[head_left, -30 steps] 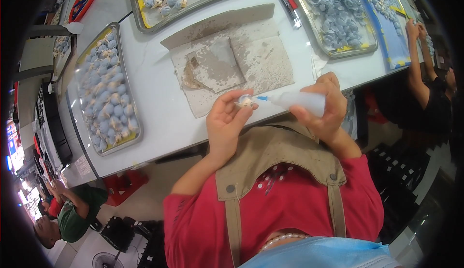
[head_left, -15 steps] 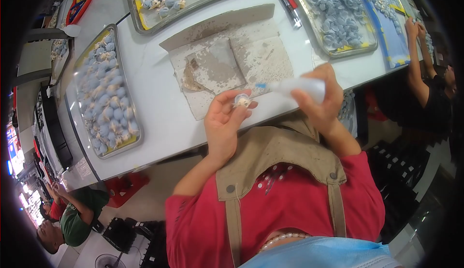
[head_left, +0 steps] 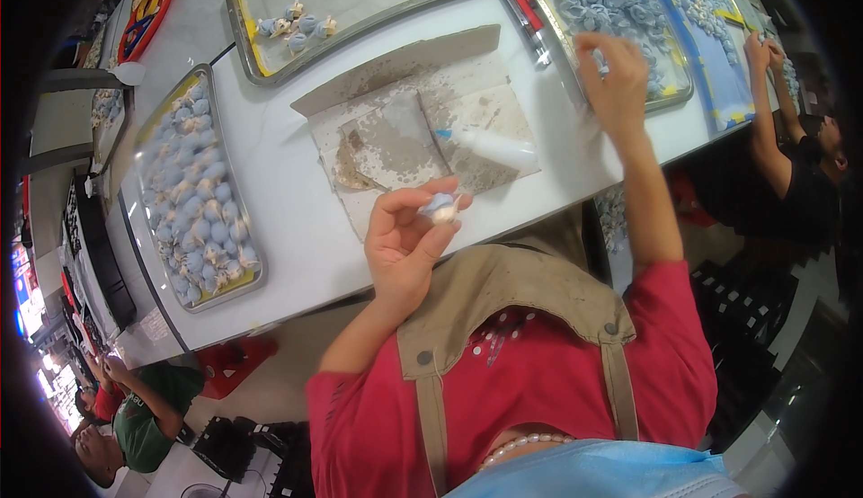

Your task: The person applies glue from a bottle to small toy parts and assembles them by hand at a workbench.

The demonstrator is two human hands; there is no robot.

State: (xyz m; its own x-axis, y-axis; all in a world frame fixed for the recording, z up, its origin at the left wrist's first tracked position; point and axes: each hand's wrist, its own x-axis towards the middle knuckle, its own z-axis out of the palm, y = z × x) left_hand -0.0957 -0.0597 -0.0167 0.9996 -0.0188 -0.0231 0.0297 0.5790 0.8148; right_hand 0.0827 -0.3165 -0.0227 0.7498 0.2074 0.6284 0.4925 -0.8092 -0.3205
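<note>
My left hand (head_left: 404, 246) pinches a small figurine (head_left: 440, 210) between thumb and fingers, above the front edge of the cardboard. The figurine has a cream lower part and a blue-grey top. Over the near left edge of the right-hand tray (head_left: 670, 101) is my right hand (head_left: 620, 80), its fingers curled together; a pale bluish bit shows between them, too small to name. That tray is heaped with blue-grey cupped pieces (head_left: 602, 4). A white squeeze bottle (head_left: 494, 149) with a blue tip lies on the stained cardboard (head_left: 512, 102).
On the left stands a tray (head_left: 261, 273) full of blue-and-cream figurines (head_left: 193, 192). Another tray (head_left: 360, 26) at the back holds several figurines (head_left: 301, 26). Pens (head_left: 526, 8) lie beside the right tray. Co-workers sit at the far right and lower left.
My right hand has let go of the squeeze bottle, now lying on the cardboard, and moved up and right to the tray of pieces. My left hand still holds the figurine, slightly lower.
</note>
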